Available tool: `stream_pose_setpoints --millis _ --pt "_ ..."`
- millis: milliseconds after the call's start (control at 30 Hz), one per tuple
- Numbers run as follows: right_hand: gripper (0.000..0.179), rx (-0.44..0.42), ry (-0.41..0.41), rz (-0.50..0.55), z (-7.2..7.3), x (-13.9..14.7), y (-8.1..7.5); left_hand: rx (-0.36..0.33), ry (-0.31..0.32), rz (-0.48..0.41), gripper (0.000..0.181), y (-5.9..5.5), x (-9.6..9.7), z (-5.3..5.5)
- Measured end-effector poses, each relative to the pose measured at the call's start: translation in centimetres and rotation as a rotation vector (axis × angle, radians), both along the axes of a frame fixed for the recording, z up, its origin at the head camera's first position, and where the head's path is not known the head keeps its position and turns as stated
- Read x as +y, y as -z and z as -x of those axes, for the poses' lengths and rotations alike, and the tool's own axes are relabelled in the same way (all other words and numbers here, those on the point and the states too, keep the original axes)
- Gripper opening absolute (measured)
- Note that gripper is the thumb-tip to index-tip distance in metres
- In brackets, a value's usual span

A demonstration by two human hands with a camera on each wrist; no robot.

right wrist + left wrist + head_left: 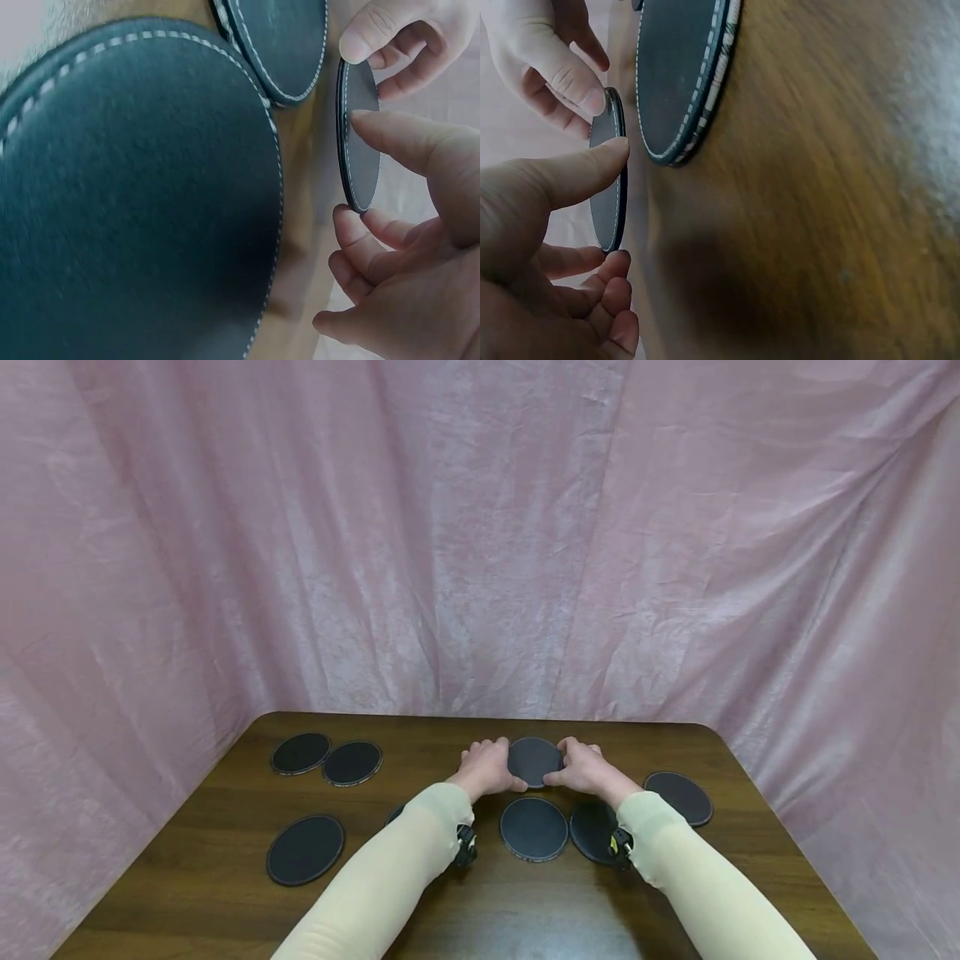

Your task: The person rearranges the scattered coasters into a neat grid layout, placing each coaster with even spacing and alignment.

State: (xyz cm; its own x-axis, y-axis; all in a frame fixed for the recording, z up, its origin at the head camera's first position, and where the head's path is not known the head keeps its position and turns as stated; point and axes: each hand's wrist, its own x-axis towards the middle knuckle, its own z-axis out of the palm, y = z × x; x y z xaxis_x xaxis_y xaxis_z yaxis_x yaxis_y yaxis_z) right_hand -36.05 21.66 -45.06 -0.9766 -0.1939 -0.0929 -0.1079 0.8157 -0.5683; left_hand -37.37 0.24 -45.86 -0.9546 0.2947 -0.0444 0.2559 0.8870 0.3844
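Toward the back of the table, a round black coaster (534,762) with pale edge stitching lies between both hands. My left hand (489,768) grips its left side; in the left wrist view the thumb (604,166) presses the upper face, with fingers curled at the lower edge. On the opposite side, my right hand (590,768) pinches the same coaster (364,139). The right wrist view shows its thumb on the face and fingertips at the rim. Just in front of the hands sits another coaster (534,830), with one more (592,831) beside it, partly behind the right wrist.
Two coasters, one (301,753) beside the other (352,763), lie at the back left of the wooden table (225,852). A larger-looking one (305,850) is nearer. Another (679,797) lies right of the right forearm. The left sleeve mostly hides one more. Pink curtain (480,543) hangs behind.
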Motion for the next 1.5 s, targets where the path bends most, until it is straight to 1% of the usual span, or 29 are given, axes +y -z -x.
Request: stream_pose_setpoints --millis 200,333,400,433,500,633,667,733,867,900,1067,1133,1267,1367,1433,1500 --pt "0.073 0.022 -0.002 -0.041 0.0 -0.3 0.6 -0.022 0.009 0.001 0.087 0.2 -0.2 -0.1" --pt "0.073 0.041 -0.011 -0.067 0.1 -0.4 0.7 -0.030 0.007 0.012 0.087 0.3 -0.3 0.0" --pt "0.073 0.048 -0.014 -0.077 0.1 -0.4 0.6 -0.031 0.009 0.007 0.087 0.2 -0.3 0.0" --pt "0.072 0.068 -0.022 -0.088 0.3 -0.3 0.9 -0.032 0.010 0.005 0.087 0.1 -0.3 0.0" --pt "0.071 0.071 -0.027 -0.098 0.3 -0.4 0.8 -0.032 0.015 0.007 0.086 -0.1 -0.4 -0.1" --pt "0.072 0.069 -0.034 -0.109 0.3 -0.5 0.8 -0.042 0.024 0.032 0.085 -0.3 -0.6 -0.1" --pt "0.073 0.071 -0.040 -0.112 0.4 -0.4 1.1 -0.046 0.025 0.040 0.085 -0.3 -0.6 -0.1" --pt "0.072 0.067 -0.046 -0.129 0.4 -0.4 1.1 -0.058 0.030 0.051 0.084 -0.5 -0.6 -0.1" --pt "0.070 0.066 -0.064 -0.172 0.3 -0.3 1.3 -0.092 0.041 0.080 0.080 -0.2 -0.6 0.1" --pt "0.069 0.047 -0.059 -0.175 -0.1 -0.6 0.8 -0.093 0.045 0.080 0.078 -0.2 -0.6 0.1" --pt "0.067 0.065 -0.069 -0.199 -0.2 -0.6 0.9 -0.087 0.055 0.066 0.069 -0.6 -0.8 -0.2" --pt "0.067 0.065 -0.071 -0.202 -0.3 -0.6 0.8 -0.087 0.051 0.069 0.068 -0.5 -0.8 -0.1" --pt "0.067 0.058 -0.069 -0.193 -0.4 -0.6 0.8 -0.089 0.039 0.075 0.068 0.5 -0.7 0.8" --pt "0.068 0.048 -0.068 -0.182 -0.2 -0.6 1.0 -0.096 0.033 0.075 0.068 1.0 -0.6 1.2" --pt "0.068 0.042 -0.069 -0.182 -0.2 -0.6 1.1 -0.099 0.033 0.076 0.069 1.0 -0.7 1.1" --pt "0.069 0.035 -0.066 -0.179 -0.3 -0.6 1.1 -0.102 0.033 0.077 0.069 0.8 -0.7 0.7"
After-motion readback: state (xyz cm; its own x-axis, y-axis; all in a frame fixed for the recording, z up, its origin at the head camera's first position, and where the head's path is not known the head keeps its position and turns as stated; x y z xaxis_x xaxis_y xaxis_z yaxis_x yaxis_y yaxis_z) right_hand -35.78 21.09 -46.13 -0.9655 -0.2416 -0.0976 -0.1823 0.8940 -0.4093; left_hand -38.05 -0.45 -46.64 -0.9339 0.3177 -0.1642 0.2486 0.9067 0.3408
